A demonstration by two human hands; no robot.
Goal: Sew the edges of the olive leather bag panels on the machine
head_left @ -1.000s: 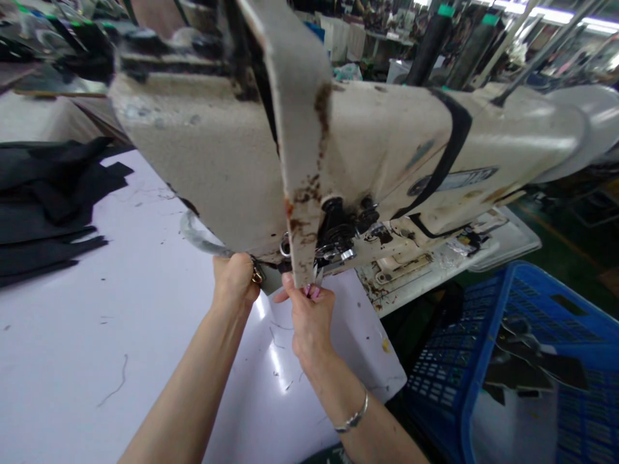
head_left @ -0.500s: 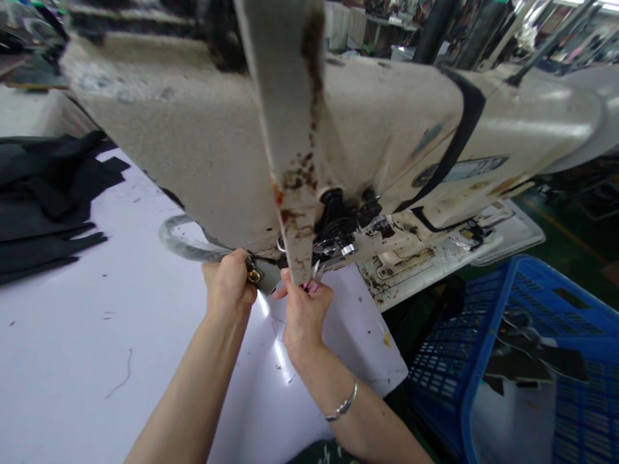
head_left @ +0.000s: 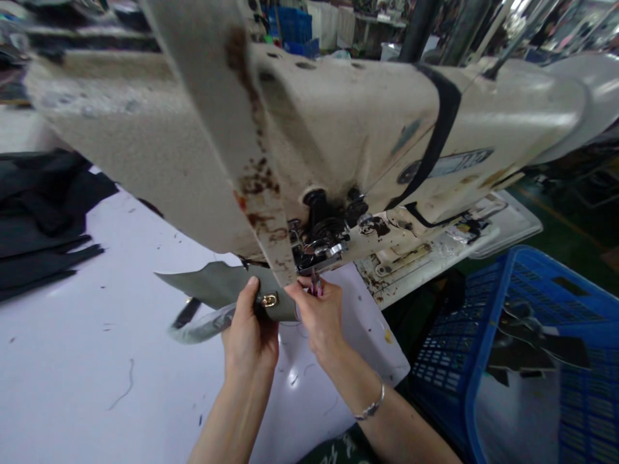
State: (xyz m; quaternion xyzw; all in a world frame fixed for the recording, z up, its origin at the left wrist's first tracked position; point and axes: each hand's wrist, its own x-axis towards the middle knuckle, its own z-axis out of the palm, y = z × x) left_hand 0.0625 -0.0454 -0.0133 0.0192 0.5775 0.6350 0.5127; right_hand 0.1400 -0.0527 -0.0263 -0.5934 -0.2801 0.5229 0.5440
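My left hand (head_left: 249,341) is closed on a grey-green bag piece (head_left: 213,287) with a gold clasp (head_left: 269,299), its thumb on the top face. A curved handle (head_left: 203,327) in clear plastic wrap sticks out to the left of that hand. Closed around small pink-handled thread snips (head_left: 316,288), my right hand (head_left: 322,319) is at the right end of the piece. Both hands are just below the head of a cream sewing machine (head_left: 367,122). Fingers hide part of the snips, and whether the blades touch a thread cannot be made out.
A rust-stained upright bar (head_left: 242,167) crosses in front of the machine. Dark fabric pieces (head_left: 43,212) lie on the left of the white tabletop (head_left: 72,361), which has loose thread bits. At the right stands a blue plastic crate (head_left: 512,309) with dark cut pieces inside.
My left hand has drawn the bag piece out from under the machine head, towards me, so more of it shows. My right hand has shifted slightly right with the snips. The view has moved too.
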